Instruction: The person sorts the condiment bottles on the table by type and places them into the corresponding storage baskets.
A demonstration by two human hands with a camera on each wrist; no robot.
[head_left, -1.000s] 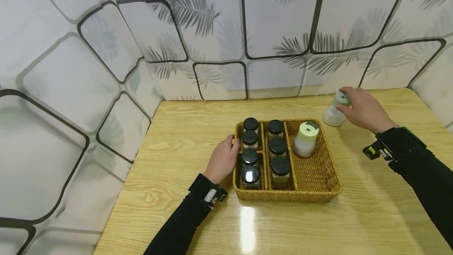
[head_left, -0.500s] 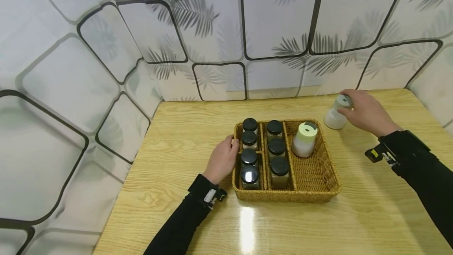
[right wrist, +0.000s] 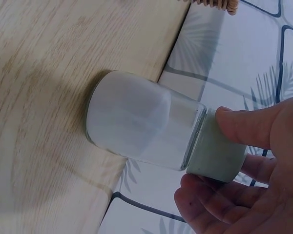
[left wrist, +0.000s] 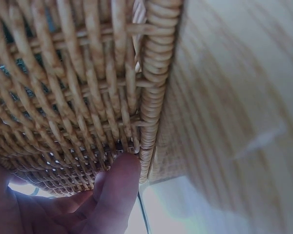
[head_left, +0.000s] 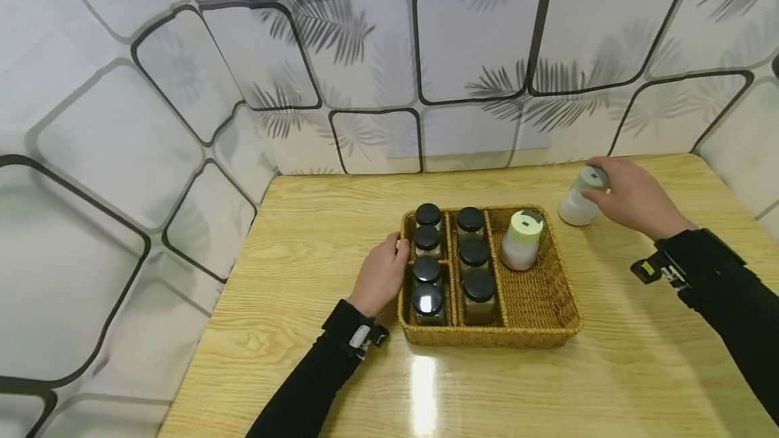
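Observation:
A woven wicker basket (head_left: 487,337) stands on the table, divided into compartments. My left hand (head_left: 381,274) holds its left wall; in the left wrist view a finger (left wrist: 118,187) presses against the weave. Several small jars with black lids (head_left: 477,284) fill the left and middle compartments. In the right compartment, toward the back, stands a jar with a yellow-green lid (head_left: 521,240). Behind and right of the basket, my right hand (head_left: 633,196) grips the grey-green lid of a clear jar (right wrist: 136,117) partly filled with something white. Its base appears to be on the table.
The wooden table (head_left: 316,249) meets a patterned wall covering (head_left: 377,73) at the back and left. Inside the basket, bare wicker shows in the front part of the right compartment (head_left: 538,299).
My right hand and the grey-green-lidded jar have shifted slightly to the right and nearer to me. The left hand keeps its place at the basket.

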